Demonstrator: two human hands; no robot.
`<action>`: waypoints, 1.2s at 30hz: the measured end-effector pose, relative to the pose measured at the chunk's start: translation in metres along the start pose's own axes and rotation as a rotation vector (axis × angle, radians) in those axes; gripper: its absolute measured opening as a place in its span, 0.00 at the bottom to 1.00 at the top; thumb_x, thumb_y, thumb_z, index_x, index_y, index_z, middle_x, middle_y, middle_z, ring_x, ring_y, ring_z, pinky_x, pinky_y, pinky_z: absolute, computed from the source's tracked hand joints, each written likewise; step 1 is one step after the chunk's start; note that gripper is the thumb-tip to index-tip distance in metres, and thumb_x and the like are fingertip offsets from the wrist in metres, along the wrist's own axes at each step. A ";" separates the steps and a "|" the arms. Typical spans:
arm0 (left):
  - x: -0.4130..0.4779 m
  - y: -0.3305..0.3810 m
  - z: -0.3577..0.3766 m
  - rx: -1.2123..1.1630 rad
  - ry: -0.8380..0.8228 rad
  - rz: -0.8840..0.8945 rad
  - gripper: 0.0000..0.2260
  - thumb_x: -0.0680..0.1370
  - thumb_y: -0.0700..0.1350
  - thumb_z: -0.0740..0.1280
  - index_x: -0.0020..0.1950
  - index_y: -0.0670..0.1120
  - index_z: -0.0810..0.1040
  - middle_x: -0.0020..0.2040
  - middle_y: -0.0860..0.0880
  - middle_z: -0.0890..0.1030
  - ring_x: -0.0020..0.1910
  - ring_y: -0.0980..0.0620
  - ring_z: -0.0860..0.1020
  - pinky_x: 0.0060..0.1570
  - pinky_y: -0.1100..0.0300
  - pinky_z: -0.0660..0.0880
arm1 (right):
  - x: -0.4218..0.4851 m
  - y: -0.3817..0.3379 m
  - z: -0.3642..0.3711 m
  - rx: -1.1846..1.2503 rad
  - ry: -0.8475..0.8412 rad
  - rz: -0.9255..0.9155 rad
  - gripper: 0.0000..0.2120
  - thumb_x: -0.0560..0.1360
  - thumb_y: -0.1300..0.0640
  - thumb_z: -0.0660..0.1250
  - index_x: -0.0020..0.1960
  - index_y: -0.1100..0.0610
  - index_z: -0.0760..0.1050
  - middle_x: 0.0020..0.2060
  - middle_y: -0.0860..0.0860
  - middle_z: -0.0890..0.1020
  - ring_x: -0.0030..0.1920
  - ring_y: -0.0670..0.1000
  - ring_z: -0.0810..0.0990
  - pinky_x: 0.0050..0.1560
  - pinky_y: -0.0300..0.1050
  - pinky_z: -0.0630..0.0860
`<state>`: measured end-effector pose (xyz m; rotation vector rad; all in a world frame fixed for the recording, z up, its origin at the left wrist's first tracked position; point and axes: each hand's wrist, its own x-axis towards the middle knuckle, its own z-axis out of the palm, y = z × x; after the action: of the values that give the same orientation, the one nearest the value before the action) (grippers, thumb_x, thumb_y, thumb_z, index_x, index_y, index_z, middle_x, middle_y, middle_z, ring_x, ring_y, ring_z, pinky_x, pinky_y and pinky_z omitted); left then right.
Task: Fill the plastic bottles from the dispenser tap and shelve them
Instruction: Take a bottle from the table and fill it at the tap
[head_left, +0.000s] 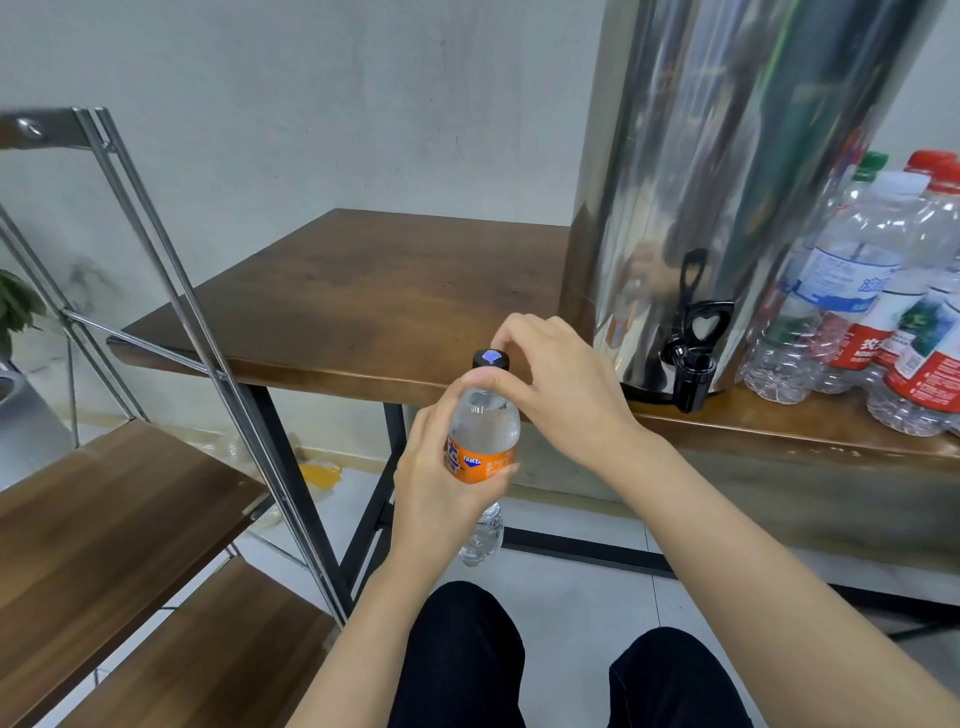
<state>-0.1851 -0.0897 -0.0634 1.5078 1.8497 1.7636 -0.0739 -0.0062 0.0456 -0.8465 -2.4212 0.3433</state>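
Fanta bottle (483, 447): head view; clear plastic with an orange label, held upright in the air just in front of the desk's front edge, left of the tap and not resting on anything. How full it is cannot be told.
Cap (491, 359): black with a blue mark on top, sitting on the bottle's neck, level with the desk's front edge.
Left hand (436, 488): wrapped round the bottle's middle from the left, fingers curled over the label, thumb up along the shoulder.
Right hand (566, 384): reaching in from the right, thumb and fingertips pinching the cap from above.
Hands: together on the one bottle, one at the body and one at the top.
Desk (337, 291): dark brown wooden top on a black metal frame, against a pale wall.
Dispenser (727, 182): tall shiny steel urn standing on the desk toward its right end, near the front edge.
Tap (693, 364): black, with a heart-shaped lever, jutting over the desk's front edge, just right of the right hand.
Other bottles (852, 291): a cluster of clear bottles with red, white and green caps, crowded at the desk's right end beside the dispenser.
Shelf unit (104, 519): metal-framed, brown wooden boards, standing to the left of the desk.
Plant (15, 306): green leaves at the far left, behind the shelf frame.
Trousers (462, 660): black, at the bottom, over a pale tiled floor.
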 end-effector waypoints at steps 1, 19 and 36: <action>0.000 0.000 0.000 -0.004 0.004 -0.001 0.38 0.65 0.52 0.77 0.72 0.65 0.65 0.63 0.60 0.74 0.62 0.56 0.75 0.53 0.50 0.81 | 0.001 0.003 0.001 0.042 -0.034 -0.013 0.28 0.73 0.29 0.52 0.57 0.48 0.73 0.54 0.41 0.77 0.54 0.45 0.70 0.50 0.52 0.75; 0.002 0.001 0.001 -0.078 0.021 -0.002 0.39 0.65 0.50 0.78 0.74 0.60 0.67 0.66 0.59 0.74 0.65 0.52 0.75 0.55 0.48 0.81 | 0.012 0.022 0.001 0.218 -0.070 -0.034 0.16 0.74 0.36 0.62 0.54 0.44 0.76 0.51 0.38 0.77 0.55 0.44 0.71 0.53 0.58 0.76; 0.196 0.029 -0.065 0.061 0.368 0.042 0.42 0.63 0.55 0.79 0.75 0.59 0.65 0.68 0.54 0.75 0.63 0.50 0.77 0.62 0.47 0.76 | 0.076 0.048 0.087 -0.244 -0.078 0.138 0.23 0.84 0.42 0.51 0.74 0.51 0.66 0.70 0.49 0.72 0.71 0.54 0.65 0.65 0.52 0.67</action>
<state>-0.3082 0.0059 0.0757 1.3186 2.0642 2.1416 -0.1495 0.0741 -0.0135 -1.1291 -2.5177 0.1355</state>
